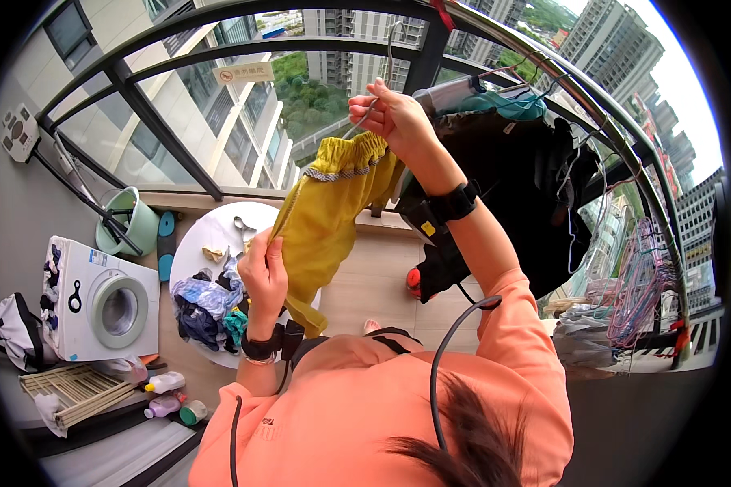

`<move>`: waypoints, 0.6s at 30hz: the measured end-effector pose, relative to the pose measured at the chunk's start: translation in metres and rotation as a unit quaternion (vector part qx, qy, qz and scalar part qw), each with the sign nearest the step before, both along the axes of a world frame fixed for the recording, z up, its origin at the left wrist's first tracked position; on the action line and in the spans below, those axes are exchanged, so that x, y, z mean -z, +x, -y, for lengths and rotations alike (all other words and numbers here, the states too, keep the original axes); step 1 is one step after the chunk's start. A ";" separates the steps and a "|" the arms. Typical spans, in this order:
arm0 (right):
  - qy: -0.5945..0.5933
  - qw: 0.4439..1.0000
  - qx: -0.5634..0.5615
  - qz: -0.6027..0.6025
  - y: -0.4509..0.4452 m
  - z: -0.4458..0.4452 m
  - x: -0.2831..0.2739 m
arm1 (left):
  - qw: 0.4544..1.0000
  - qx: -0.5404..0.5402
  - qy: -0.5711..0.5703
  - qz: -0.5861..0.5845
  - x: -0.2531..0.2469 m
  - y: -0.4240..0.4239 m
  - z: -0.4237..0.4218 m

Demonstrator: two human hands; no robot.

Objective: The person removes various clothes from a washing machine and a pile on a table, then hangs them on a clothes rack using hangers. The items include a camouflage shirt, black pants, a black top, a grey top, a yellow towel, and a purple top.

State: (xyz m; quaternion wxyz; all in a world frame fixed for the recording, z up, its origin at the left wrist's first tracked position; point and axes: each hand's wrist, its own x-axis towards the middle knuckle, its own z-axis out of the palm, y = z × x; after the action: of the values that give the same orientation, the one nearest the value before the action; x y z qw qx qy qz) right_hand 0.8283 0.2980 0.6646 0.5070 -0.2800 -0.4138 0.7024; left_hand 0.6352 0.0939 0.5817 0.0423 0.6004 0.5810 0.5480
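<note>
Up near the window, my right hand grips a wire clothes hanger, its hook pointing upward. From that hanger hangs a mustard-yellow garment with a gathered elastic edge and a checked trim line. My left hand pinches the garment's left edge between thumb and fingers, lower down. How the hanger sits inside the cloth is hidden. Below my left hand, a heap of damp-looking clothes in blue, navy and teal lies on a round white table.
Dark clothes hang on a metal rail at right, with bunched wire hangers farther along. A washing machine, green bucket, wooden rack and detergent bottles stand at left. A black-framed glass railing closes the far side.
</note>
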 end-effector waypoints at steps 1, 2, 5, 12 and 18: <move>-0.008 1.000 -0.009 -0.006 -0.004 0.000 0.001 | 0.999 -0.013 0.008 0.036 -0.002 -0.001 -0.003; -0.017 1.000 -0.018 -0.012 -0.010 0.002 0.003 | 0.997 -0.026 0.016 0.071 -0.002 -0.004 -0.007; -0.063 0.994 -0.084 0.000 -0.026 0.019 0.007 | 0.983 -0.089 0.070 0.143 -0.010 -0.016 -0.009; -0.086 0.983 -0.161 -0.029 -0.047 0.019 0.040 | 0.986 -0.149 -0.012 0.079 0.025 -0.054 0.017; 0.071 0.997 0.012 0.036 -0.028 -0.013 -0.010 | 0.992 -0.077 -0.066 0.072 0.014 -0.035 0.003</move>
State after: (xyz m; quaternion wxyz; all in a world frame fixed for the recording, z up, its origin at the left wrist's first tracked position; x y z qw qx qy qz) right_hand 0.8002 0.3110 0.6744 0.5189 -0.2735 -0.4773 0.6543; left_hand 0.6000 0.0906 0.5679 0.0810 0.5086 0.6557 0.5521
